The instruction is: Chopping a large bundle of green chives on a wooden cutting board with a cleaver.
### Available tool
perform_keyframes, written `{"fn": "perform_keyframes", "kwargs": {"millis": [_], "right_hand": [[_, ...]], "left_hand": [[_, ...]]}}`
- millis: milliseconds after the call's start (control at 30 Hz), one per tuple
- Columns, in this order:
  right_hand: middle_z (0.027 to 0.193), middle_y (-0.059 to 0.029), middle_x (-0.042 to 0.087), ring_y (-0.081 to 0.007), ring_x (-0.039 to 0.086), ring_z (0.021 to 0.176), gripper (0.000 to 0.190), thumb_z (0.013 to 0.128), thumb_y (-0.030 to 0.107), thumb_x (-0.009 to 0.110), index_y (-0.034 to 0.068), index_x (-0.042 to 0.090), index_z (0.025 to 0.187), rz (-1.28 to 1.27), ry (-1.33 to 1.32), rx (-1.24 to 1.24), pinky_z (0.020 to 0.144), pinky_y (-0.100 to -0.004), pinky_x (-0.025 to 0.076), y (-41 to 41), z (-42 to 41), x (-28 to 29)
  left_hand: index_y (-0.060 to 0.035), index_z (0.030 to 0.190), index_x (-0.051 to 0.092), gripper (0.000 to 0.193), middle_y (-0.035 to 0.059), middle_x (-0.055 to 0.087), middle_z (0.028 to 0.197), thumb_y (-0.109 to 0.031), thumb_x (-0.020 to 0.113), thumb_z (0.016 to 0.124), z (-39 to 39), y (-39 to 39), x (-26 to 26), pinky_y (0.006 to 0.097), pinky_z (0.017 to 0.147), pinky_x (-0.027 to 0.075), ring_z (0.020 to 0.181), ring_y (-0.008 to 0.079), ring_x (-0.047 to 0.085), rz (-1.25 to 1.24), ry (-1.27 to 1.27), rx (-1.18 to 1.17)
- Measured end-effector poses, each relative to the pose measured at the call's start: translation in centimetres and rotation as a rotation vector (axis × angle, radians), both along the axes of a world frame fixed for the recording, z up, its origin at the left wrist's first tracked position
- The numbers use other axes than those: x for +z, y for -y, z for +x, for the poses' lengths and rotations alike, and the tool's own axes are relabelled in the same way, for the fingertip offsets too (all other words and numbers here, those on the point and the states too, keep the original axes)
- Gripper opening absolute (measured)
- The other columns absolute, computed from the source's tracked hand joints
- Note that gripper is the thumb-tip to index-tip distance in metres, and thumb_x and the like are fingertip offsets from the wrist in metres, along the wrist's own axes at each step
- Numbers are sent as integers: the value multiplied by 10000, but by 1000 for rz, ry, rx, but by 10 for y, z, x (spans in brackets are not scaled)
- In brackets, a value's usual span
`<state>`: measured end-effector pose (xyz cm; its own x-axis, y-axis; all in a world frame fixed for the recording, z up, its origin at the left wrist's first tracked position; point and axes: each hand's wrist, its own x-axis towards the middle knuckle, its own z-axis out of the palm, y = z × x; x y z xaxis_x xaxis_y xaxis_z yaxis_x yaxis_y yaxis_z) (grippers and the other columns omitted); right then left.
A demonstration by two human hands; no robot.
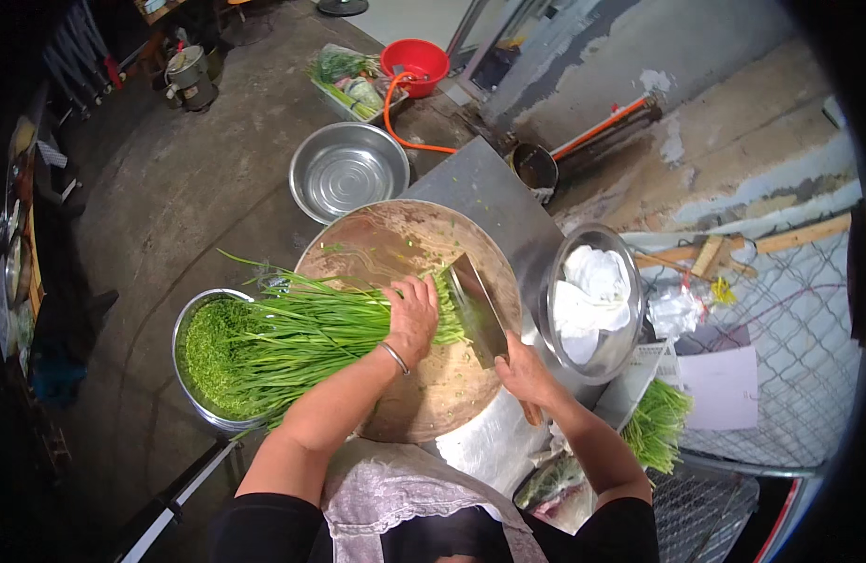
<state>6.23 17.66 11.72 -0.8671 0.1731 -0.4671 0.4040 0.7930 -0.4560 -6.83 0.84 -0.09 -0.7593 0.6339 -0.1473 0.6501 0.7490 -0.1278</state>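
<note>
A thick bunch of green chives (pixel 327 317) lies across a round wooden chopping block (pixel 419 401), its long leaves reaching over the left edge. My left hand (pixel 413 317) presses down on the bunch near its cut end, fingers curled over the stalks. In my right hand (pixel 526 373) is the wooden handle of a broad cleaver (pixel 480 313), whose blade stands against the pale cut ends. Small green bits are scattered on the block. Left of the block, a metal bowl (pixel 181 380) holds finely chopped greens (pixel 218 359), with leaf tips hanging over it.
The block rests on a metal table (pixel 468 183). To its right stands a clear bowl (pixel 597 373) with white cloth-like or bag-like contents. More greens (pixel 654 426) lie at lower right. Beyond are a steel basin (pixel 348 176), a red basin (pixel 433 81) and an orange hose (pixel 419 146).
</note>
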Motion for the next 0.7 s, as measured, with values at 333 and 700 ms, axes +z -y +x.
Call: {"fn": "perform_keyframes", "kwargs": {"millis": [333,700], "right_hand": [[1006,-365,660,-526,641,961,403,927,148,579,-92,480,1235,116,-223,-119,869,-582,484,15,-14,-44],[966,-370,655,-537,633,971,348,944,148,531,-71,461,1206,127,114,-68,884,-578,485,30,-6,64]], "left_hand": [[56,1559,261,1065,268,454,1417,-340,798,729,-5,17,35,605,1069,376,1302,419,457,132,191,-19],[68,1509,341,970,235,477,1413,-272,791,721,-8,12,27,590,1088,346,1330,393,451,141,184,34]]}}
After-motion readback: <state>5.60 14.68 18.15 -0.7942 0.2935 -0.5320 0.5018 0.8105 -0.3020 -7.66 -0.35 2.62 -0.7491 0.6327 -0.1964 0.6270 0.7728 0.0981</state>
